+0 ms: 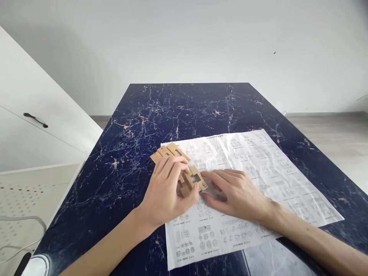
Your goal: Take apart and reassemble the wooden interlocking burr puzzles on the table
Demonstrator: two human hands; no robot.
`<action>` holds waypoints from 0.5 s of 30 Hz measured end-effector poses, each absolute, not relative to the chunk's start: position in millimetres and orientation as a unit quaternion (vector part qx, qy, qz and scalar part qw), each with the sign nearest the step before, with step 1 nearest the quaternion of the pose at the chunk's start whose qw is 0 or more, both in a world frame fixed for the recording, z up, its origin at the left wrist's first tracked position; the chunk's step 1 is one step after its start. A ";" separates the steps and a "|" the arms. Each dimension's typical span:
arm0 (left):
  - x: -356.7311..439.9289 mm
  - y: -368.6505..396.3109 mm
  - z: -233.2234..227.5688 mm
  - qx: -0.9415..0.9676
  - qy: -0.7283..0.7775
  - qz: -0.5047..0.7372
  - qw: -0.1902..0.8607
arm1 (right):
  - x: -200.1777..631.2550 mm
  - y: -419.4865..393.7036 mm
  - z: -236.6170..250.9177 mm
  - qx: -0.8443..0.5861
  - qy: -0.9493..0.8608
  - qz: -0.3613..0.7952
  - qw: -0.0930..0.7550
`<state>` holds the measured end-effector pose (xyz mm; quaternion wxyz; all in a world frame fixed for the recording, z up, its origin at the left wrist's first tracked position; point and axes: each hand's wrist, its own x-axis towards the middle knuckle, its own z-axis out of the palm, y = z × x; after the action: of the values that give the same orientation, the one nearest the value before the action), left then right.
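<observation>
The table [184, 103] is navy blue, streaked with white marble-like veins and tan flecks. On it, the wooden pieces [173, 147] are light tan with small dark marks, the paper sheet [273, 184] white with grey printed drawings. The far wall [184, 42] is pale grey, the left cabinet [37, 84] white with a black handle [35, 120].

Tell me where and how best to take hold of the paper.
Likely best to pinch the paper by its rightmost corner, from the right: it is thin, lies nearly flat, and that corner is clear of the wooden pieces and left hand.
</observation>
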<state>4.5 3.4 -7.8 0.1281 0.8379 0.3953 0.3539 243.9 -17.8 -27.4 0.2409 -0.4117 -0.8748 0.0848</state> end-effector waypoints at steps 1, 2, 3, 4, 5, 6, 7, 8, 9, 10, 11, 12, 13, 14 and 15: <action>4.3 3.3 -8.2 0.842 0.392 0.347 0.135 | 243.9 -17.7 -26.4 -0.405 -0.879 0.092 0.236; 4.2 3.2 -8.7 0.846 0.388 0.338 0.141 | 243.7 -17.6 -25.3 -0.397 -0.882 0.097 0.233; 4.0 3.1 -9.3 0.851 0.383 0.329 0.146 | 243.4 -17.6 -24.3 -0.390 -0.885 0.099 0.233; 3.9 2.9 -10.0 0.856 0.379 0.319 0.148 | 243.0 -17.6 -23.4 -0.382 -0.888 0.100 0.235; 3.8 2.8 -10.7 0.861 0.375 0.309 0.148 | 242.7 -17.6 -22.8 -0.376 -0.891 0.099 0.236; 3.7 2.8 -11.5 0.867 0.371 0.300 0.145 | 242.5 -17.7 -22.6 -0.372 -0.892 0.099 0.236; 3.7 2.7 -12.2 0.871 0.367 0.294 0.141 | 242.5 -17.6 -22.8 -0.369 -0.893 0.101 0.236; 3.8 2.7 -12.7 0.875 0.364 0.289 0.136 | 242.6 -17.5 -23.4 -0.369 -0.892 0.104 0.238; 3.9 2.6 -13.0 0.877 0.362 0.287 0.131 | 242.9 -17.3 -24.4 -0.371 -0.890 0.109 0.243; 4.1 2.5 -13.1 0.879 0.361 0.286 0.127 | 243.2 -17.0 -25.5 -0.374 -0.886 0.115 0.249; 4.3 2.2 -12.8 0.880 0.360 0.284 0.125 | 243.5 -16.6 -26.7 -0.378 -0.882 0.120 0.255; 4.5 1.9 -12.2 0.881 0.360 0.283 0.124 | 243.8 -16.2 -27.8 -0.381 -0.878 0.125 0.261; 4.7 1.5 -11.4 0.881 0.360 0.282 0.123 | 244.1 -15.7 -28.8 -0.384 -0.875 0.128 0.265; 4.8 1.1 -10.3 0.881 0.360 0.282 0.121 | 244.2 -15.3 -29.5 -0.385 -0.874 0.130 0.266; 4.9 0.5 -9.1 0.881 0.360 0.283 0.117 | 244.2 -14.9 -30.0 -0.385 -0.874 0.132 0.267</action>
<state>4.9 0.5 -9.1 0.1171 0.8810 0.3604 0.2833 244.2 -14.9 -30.0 0.2669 -0.3846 -0.8737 0.1320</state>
